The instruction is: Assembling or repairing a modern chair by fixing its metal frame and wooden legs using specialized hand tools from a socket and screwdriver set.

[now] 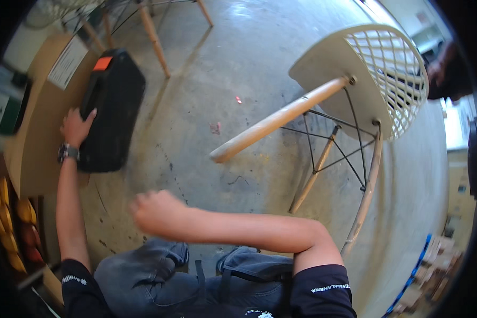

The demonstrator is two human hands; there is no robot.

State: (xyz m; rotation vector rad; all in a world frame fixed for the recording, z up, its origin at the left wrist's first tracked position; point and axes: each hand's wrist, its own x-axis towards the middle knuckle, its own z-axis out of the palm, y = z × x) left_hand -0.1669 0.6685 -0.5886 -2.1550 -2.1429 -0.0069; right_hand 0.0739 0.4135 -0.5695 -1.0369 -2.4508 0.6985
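Note:
A black hard-shell case (116, 106) with an orange latch stands on the floor at the left, against a cardboard box. My left hand (77, 127), with a watch on its wrist, is closed at the case's left edge, the thumb lying against its face. Part of those fingers is hidden. Lower down, my right hand (158, 213) hovers in front of my knees, curled like a fist and blurred. Whatever it may hold does not show. To the right, a pale chair (323, 66) lies tipped over, its wooden legs pointing toward me.
The cardboard box (34, 122) rises beside the case. Another chair's wooden legs (155, 40) stand at the far left. Yellow and orange items (16, 225) fill a rack at the lower left. Another person's arm (444, 69) shows at the right edge. Small scraps (215, 127) lie on the concrete.

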